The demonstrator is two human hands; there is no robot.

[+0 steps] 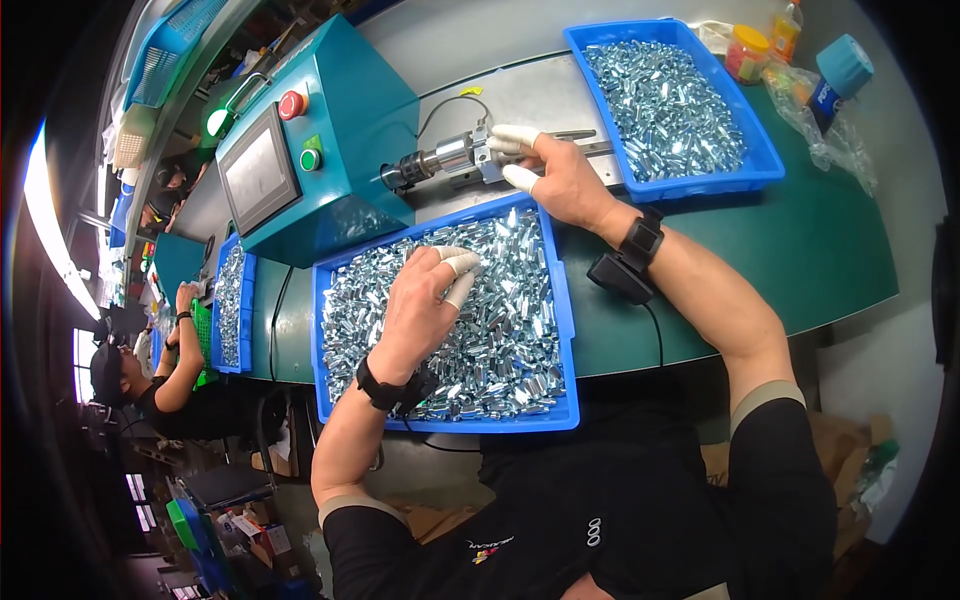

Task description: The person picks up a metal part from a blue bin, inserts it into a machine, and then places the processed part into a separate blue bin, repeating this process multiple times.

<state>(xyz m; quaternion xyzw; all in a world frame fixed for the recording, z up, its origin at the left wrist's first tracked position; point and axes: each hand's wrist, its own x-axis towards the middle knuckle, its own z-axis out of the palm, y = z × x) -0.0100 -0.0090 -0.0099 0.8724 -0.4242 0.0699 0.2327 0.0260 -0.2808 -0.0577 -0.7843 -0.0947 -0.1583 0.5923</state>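
While my right hand (572,188) is at the metal fixture (487,167), I'd best guide any piece squarely, fingertips clear of the dark chuck (408,171). Its thumb and fingers stand parted; I can't tell whether they grip anything. My left hand (418,300) curls half closed over shiny metal pieces (505,350) in the near blue tray (568,335), any hold unclear.

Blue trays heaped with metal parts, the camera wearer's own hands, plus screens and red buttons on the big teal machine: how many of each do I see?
Blue trays heaped with metal parts, one farther off at left: 3
Hands, left hand and right hand: 2
Screen: 1
Red button: 1
Total: 7
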